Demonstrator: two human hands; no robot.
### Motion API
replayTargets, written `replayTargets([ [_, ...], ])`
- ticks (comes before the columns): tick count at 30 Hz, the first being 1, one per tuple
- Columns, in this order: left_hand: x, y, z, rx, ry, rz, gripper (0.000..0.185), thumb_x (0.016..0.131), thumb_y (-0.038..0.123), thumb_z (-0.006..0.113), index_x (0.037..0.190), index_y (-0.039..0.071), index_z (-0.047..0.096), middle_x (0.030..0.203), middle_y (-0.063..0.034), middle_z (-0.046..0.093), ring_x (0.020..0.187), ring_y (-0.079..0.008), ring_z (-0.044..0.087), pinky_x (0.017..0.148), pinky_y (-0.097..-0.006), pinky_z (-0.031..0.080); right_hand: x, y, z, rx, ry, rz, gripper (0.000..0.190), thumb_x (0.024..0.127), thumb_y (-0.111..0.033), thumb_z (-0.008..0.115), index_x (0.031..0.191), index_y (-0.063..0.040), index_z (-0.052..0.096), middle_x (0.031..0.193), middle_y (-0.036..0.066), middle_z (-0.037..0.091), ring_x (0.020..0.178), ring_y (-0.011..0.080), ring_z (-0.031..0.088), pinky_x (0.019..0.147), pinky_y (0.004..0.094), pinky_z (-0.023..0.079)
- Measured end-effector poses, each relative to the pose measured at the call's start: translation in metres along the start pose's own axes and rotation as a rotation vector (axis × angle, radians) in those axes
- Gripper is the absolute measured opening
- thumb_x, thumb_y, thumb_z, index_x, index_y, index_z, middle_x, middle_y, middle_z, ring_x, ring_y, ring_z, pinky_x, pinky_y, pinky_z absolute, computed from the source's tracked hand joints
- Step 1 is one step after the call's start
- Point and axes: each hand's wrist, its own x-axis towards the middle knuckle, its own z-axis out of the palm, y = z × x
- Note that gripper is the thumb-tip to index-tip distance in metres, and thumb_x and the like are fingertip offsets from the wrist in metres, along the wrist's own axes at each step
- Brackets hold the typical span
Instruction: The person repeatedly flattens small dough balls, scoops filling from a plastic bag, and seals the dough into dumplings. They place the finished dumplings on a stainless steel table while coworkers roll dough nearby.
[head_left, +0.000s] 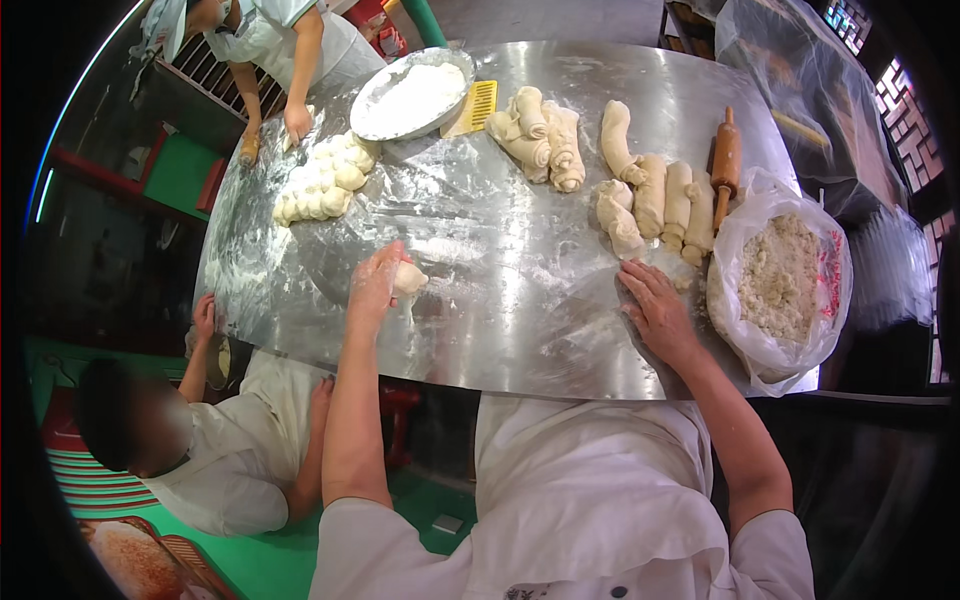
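My left hand (377, 281) is on the floured metal table (517, 322), its fingers around the left side of a small dough piece (409, 279). Farther right, my right hand (654, 304) rests with fingers extended, its fingertips close to the lower end of a twisted dough roll (619, 217). Several more dough rolls (649, 196) lie side by side just beyond it. A wooden rolling pin (726, 157) lies to their right. Another cluster of rolled dough (562, 142) sits near the far middle, and rows of small dough balls (324, 184) sit at the left.
A basin of flour (411, 94) stands at the far side beside a yellow scraper (480, 106). A plastic-lined container of crumbly mixture (780, 277) stands at the right edge. One co-worker (300, 45) works at the far left; another (217, 450) is near the left front edge.
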Motion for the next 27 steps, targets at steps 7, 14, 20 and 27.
replayTargets([
  [7, 0.043, -0.057, 0.024, 0.416, 0.222, 0.27, 0.057, 0.105, 0.055, 0.05, 0.123, 0.005, 0.071, 0.116, -0.0201, 0.069, 0.105, -0.0386, 0.063, 0.101, -0.0448, 0.046, 0.0, -0.005, 0.005, -0.035, 0.065, -0.035, 0.05, 0.089, -0.006, 0.071, 0.137, -0.001, 0.057, 0.151, 0.014, 0.053, 0.144, 0.0343, 0.047, 0.12, 0.0511, 0.037],
  [14, 0.015, -0.069, 0.046, 0.368, 0.334, 0.6, 0.032, 0.092, 0.023, 0.074, 0.119, 0.007, 0.067, 0.117, -0.0157, 0.059, 0.118, -0.0377, 0.054, 0.105, -0.0482, 0.043, -0.002, -0.007, 0.005, -0.01, 0.096, -0.025, 0.052, 0.087, -0.003, 0.07, 0.137, -0.002, 0.058, 0.151, 0.016, 0.054, 0.144, 0.0353, 0.047, 0.12, 0.0516, 0.036],
  [20, 0.007, -0.083, 0.063, 0.402, 0.419, 0.758, 0.036, 0.082, 0.007, 0.078, 0.116, 0.008, 0.064, 0.124, -0.0145, 0.056, 0.122, -0.0367, 0.053, 0.105, -0.0471, 0.043, -0.002, -0.008, 0.005, -0.04, 0.093, -0.034, 0.047, 0.091, -0.007, 0.07, 0.136, -0.002, 0.058, 0.151, 0.014, 0.053, 0.143, 0.0332, 0.048, 0.12, 0.0504, 0.038],
  [27, -0.017, -0.021, 0.083, 0.527, 0.518, 0.872, 0.059, 0.084, 0.018, 0.082, 0.139, 0.015, 0.061, 0.149, -0.0096, 0.052, 0.141, -0.0327, 0.042, 0.12, -0.0517, 0.028, -0.004, -0.004, 0.007, -0.036, 0.115, -0.005, 0.052, 0.087, -0.005, 0.071, 0.137, -0.003, 0.058, 0.151, 0.014, 0.053, 0.143, 0.0343, 0.048, 0.12, 0.0494, 0.037],
])
